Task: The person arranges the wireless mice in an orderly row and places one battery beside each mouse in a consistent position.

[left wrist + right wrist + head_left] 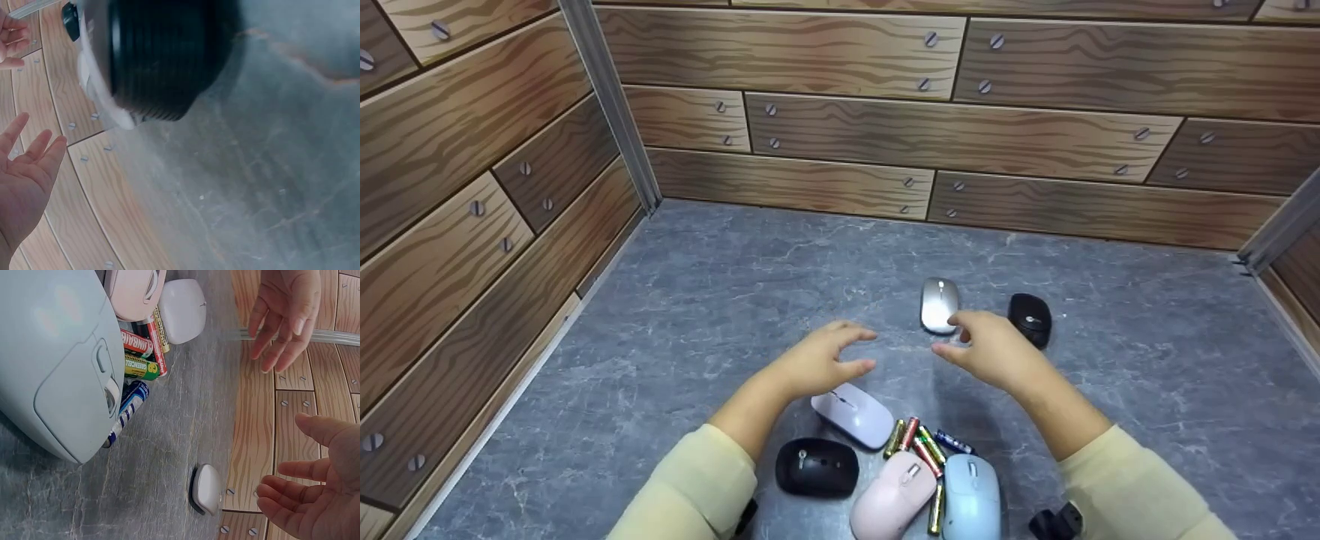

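In the head view my left hand (825, 360) hovers over the far end of a white mouse (855, 416), fingers spread and nothing between them. My right hand (990, 349) is held up with fingers parted, its fingertips overlapping the near end of a silver mouse (939, 304). A black mouse (1030, 319) lies just past that hand's knuckles. Both palms face each other across a gap. In the right wrist view, the right hand (309, 478) has relaxed, bent fingers and holds nothing. The left wrist view shows the left hand (25, 185) with fingers extended.
Nearest me lie a second black mouse (817, 467), a pink mouse (892, 495) and a light blue mouse (972, 499). Several batteries (930, 444) are heaped between them on the grey marbled table (720, 277). Wood-patterned walls (810, 124) stand behind and at the sides.
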Demonstrator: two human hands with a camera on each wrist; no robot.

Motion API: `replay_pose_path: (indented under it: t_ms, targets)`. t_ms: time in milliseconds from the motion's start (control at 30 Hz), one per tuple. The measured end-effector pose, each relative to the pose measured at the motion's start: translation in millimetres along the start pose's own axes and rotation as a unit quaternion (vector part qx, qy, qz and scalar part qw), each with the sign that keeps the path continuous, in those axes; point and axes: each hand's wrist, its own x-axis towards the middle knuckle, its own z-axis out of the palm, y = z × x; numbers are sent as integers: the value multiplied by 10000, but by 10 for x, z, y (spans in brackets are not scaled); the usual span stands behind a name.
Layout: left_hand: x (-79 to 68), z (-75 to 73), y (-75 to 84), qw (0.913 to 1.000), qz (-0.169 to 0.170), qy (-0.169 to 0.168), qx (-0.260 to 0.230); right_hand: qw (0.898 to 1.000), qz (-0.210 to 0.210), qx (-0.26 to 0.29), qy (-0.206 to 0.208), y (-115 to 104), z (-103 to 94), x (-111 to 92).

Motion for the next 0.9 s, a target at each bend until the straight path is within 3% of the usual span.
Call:
replay_pose_path:
  t_ms: [433, 633, 900]
  targets:
    - [-61, 172, -60, 9929, 53, -660, 985, 9999, -42, 1, -100, -16, 46, -29]
    - [-63, 290, -13, 9806, 46, -1123, 1606, 10000, -47, -14, -68, -13, 63, -40]
    - [-85, 358, 28, 9568, 369, -1100, 2666, 10000, -49, -48, -58, 7, 97, -55]
